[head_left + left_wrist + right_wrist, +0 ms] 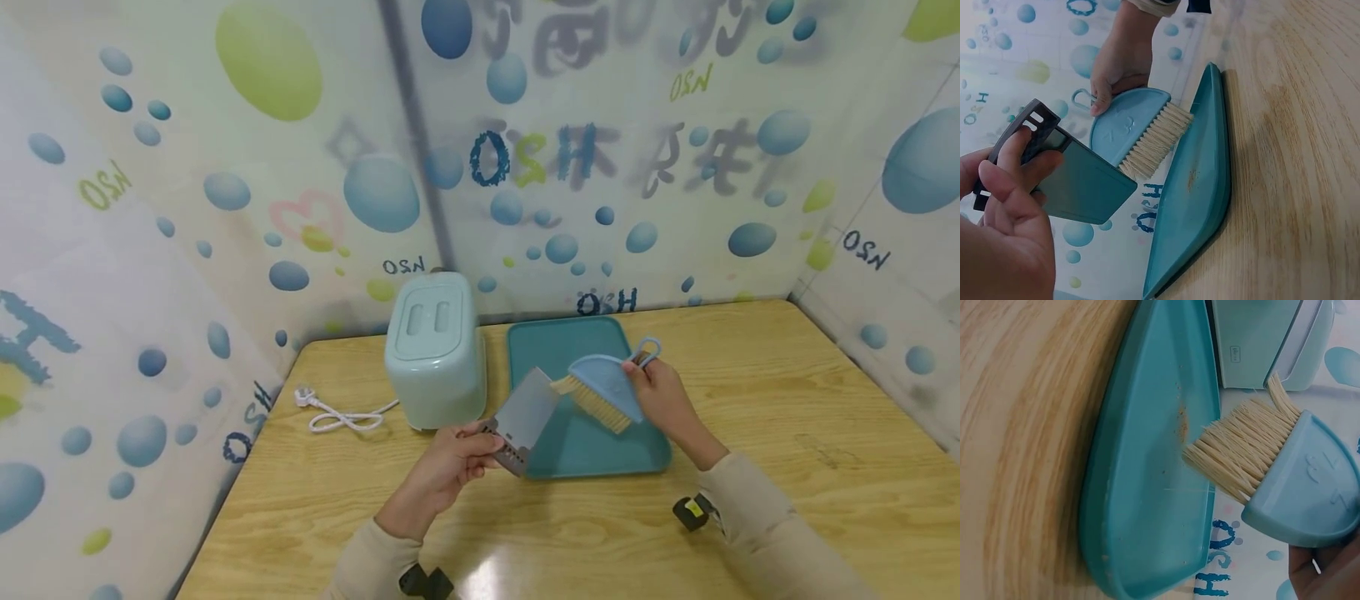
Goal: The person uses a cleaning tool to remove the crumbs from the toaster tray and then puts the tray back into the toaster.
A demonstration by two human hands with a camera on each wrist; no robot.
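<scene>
My left hand (448, 468) pinches the dark slotted end of a thin grey metal plate (529, 410), which looks like a toaster crumb tray, tilted in the air. In my right hand (666, 402) is a small light-blue brush (609, 382) with cream bristles (1244, 447), gripped near its looped handle. Some bristles meet or overlap the plate's far end; contact is unclear. Beneath both lies a teal serving tray (592, 458). Brown crumbs (1182, 424) are scattered on it, seen in both wrist views.
Left of the teal tray stands a pale green toaster (435, 367) with a lid over its top. Its white cord and plug (345, 417) lie on the wooden table (795, 417). Patterned curtain-like walls (525, 208) rise behind and beside the table.
</scene>
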